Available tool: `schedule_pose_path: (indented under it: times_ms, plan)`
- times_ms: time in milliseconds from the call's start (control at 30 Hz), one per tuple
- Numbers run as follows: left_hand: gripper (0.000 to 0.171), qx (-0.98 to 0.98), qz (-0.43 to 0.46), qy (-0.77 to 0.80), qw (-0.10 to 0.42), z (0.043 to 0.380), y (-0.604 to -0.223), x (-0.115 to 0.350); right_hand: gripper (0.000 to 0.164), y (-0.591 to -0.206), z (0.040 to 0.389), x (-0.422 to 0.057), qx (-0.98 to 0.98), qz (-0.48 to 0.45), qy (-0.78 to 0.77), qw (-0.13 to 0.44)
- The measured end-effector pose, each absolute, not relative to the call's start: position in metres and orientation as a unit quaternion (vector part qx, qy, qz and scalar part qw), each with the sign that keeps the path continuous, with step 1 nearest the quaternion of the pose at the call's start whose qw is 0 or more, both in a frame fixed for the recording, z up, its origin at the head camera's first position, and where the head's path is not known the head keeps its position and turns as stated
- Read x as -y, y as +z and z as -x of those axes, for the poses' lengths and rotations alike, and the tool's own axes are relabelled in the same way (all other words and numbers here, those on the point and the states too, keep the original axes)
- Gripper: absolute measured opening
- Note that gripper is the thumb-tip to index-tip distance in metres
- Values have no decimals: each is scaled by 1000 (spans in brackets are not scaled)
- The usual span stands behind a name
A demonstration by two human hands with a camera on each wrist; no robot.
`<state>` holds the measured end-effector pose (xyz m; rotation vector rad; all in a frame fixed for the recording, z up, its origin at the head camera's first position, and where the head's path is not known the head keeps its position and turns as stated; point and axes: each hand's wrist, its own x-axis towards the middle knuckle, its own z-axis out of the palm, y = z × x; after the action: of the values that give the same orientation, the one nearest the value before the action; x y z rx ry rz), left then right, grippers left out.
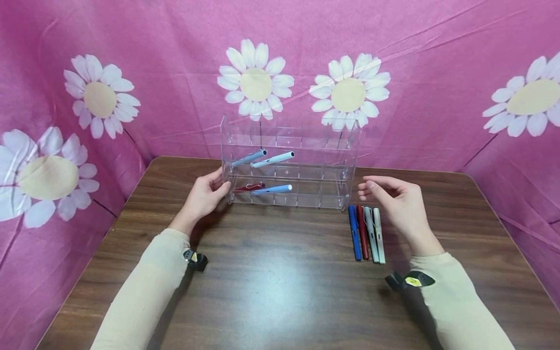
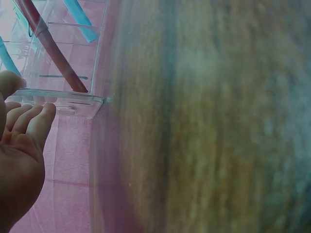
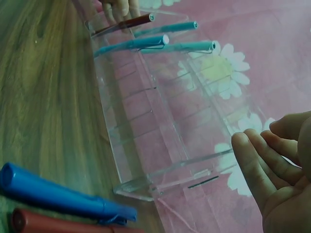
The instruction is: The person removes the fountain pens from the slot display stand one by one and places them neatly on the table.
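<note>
A clear tiered pen rack point(image 1: 310, 200) stands on the table. My left hand point(image 1: 202, 197) grips its left side panel, thumb on one face and fingers on the other. In the lower tier lean a dark red pen point(image 1: 248, 187) and a blue pen point(image 1: 272, 189). Higher up lie a grey-blue pen point(image 1: 249, 158) and a pale blue pen point(image 1: 273, 159). My right hand point(image 1: 404, 206) hovers beside the rack's right end, fingers loosely bent, holding nothing. Below it, a dark blue pen point(image 1: 355, 233), a red pen point(image 1: 362, 231), a grey pen point(image 1: 371, 233) and a pale green pen point(image 1: 379, 236) lie side by side.
The brown wooden table point(image 1: 271, 301) ends just behind the rack. Pink cloth point(image 1: 183, 58) with large white daisies hangs round its back and sides. Each sleeve carries a small black wrist device, one on the left arm point(image 1: 196, 260) and one on the right point(image 1: 411, 280).
</note>
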<state>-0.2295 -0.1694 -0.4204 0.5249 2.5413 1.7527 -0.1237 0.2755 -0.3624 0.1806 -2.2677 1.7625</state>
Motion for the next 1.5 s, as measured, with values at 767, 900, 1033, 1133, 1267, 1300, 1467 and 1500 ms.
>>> schedule_pose_path:
  times_ms: [767, 900, 1033, 1133, 1267, 1300, 1467, 1500]
  plan:
    - [53, -831, -156, 534, 4, 227, -419, 169, 26, -355, 137, -245, 736, -104, 659, 115]
    - [52, -831, -155, 534, 2, 227, -419, 169, 22, -355, 140, -239, 738, -109, 656, 114]
    - [52, -833, -155, 532, 1, 227, -419, 169, 22, -355, 142, -234, 757, -114, 633, 112]
    - [52, -834, -155, 530, 0, 227, -419, 169, 24, -356, 144, -230, 776, -117, 610, 110]
    - [52, -833, -153, 531, 0, 227, -419, 169, 24, -358, 146, -227, 781, -120, 605, 100]
    - [52, -834, -153, 530, 0, 227, -419, 170, 24, -359, 147, -225, 780, -122, 606, 98]
    - [51, -839, -157, 521, -3, 226, -419, 170, 26, -361, 151, -219, 776, -128, 611, 92]
    - [51, -839, -160, 520, -5, 226, -418, 170, 27, -362, 151, -218, 775, -128, 612, 91]
